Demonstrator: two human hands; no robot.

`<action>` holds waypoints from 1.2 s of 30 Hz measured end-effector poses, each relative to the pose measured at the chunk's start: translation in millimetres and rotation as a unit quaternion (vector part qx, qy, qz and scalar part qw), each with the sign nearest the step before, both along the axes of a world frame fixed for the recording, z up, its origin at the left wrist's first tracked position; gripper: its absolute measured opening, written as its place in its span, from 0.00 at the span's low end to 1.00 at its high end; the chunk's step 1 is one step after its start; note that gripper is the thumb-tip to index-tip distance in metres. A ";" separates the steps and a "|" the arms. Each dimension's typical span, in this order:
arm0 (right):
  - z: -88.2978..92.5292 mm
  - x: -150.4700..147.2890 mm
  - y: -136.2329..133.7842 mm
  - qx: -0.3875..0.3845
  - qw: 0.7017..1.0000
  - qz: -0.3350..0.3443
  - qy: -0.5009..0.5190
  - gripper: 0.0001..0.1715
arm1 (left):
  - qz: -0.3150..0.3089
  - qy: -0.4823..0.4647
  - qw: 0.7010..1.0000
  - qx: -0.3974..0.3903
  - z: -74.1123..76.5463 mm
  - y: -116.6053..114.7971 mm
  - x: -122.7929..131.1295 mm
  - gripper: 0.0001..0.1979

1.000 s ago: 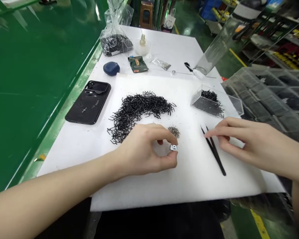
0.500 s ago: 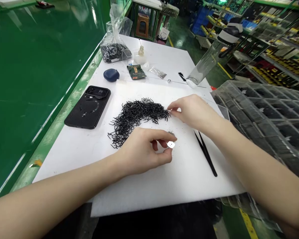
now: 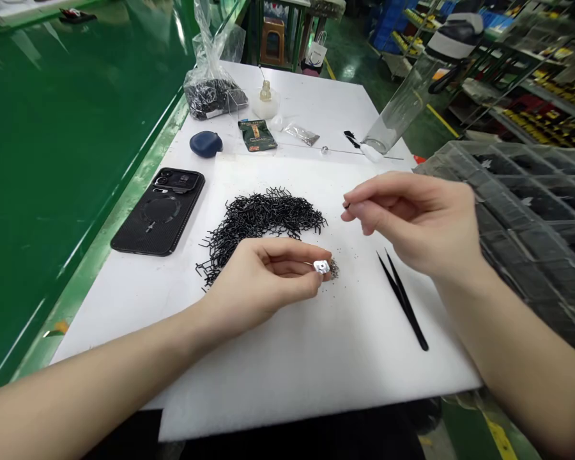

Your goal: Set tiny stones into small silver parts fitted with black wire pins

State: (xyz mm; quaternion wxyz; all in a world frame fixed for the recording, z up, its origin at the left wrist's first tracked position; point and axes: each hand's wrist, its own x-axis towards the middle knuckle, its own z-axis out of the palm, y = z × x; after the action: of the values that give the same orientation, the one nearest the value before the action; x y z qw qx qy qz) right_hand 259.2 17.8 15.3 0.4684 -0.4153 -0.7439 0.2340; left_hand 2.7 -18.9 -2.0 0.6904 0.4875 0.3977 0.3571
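Note:
My left hand [image 3: 263, 278] pinches a small silver metal piece [image 3: 322, 266] between thumb and fingers, just above a white foam mat [image 3: 316, 358]. My right hand [image 3: 416, 217] is raised over the mat with thumb and forefinger closed on a tiny black clip [image 3: 346, 205]. A heap of small black clips [image 3: 259, 220] lies on the mat behind my left hand. A little pile of tiny grey parts [image 3: 334, 268] sits right beside the silver piece. Black tweezers [image 3: 402, 299] lie on the mat below my right hand.
A black phone [image 3: 159, 211] lies left of the mat. At the back are a blue case [image 3: 206, 143], a green packet [image 3: 257, 135], a plastic bag of black parts [image 3: 209, 96] and a clear tube [image 3: 397, 112]. Clear compartment trays [image 3: 531, 211] stand at the right.
My right hand left the tweezers, reached to the black heap, and has now lifted back toward me with one clip pinched. My left hand kept hold of the silver piece.

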 end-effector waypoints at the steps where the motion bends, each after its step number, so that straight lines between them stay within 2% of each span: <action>1: -5.4 -2.5 -3.4 0.004 1.000 0.013 0.026 0.10 | 0.004 -0.008 1.000 -0.011 -0.3 0.1 -0.6 0.10; 5: -15.4 -9.9 -13.9 0.017 0.995 0.057 0.086 0.17 | 0.033 -0.049 0.996 -0.070 -3.1 -0.1 -2.5 0.09; 10: -8.4 -15.7 -27.2 0.025 0.994 0.068 0.080 0.26 | 0.050 -0.086 0.989 -0.114 -1.9 2.1 -2.9 0.19; 13: -8.6 -20.6 -34.5 0.011 0.994 0.065 0.085 0.26 | 0.055 -0.105 0.985 -0.129 1.9 3.5 -1.0 0.22; 21: -11.5 -29.3 -47.0 -0.032 0.994 0.010 0.103 0.25 | 0.061 -0.103 0.985 -0.122 2.6 4.3 0.5 0.18; 27: -9.8 -31.8 -48.9 -0.026 0.994 -0.015 0.105 0.26 | 0.051 -0.098 0.988 -0.110 1.2 3.6 -1.7 0.16; 31: -10.3 -28.8 -49.7 -0.015 0.996 -0.017 0.081 0.24 | 0.054 -0.132 0.981 -0.133 1.6 3.5 1.6 0.14; 36: -11.2 -24.9 -51.1 -0.013 0.998 -0.035 0.054 0.23 | 0.070 -0.174 0.968 -0.168 1.1 1.1 3.5 0.18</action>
State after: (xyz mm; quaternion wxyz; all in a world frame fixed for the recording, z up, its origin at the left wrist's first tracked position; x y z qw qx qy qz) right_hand 234.2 -33.3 4.0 0.5109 -0.4338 -0.6992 0.2489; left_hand 6.2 -17.8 -0.9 0.7944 0.2659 0.3584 0.4121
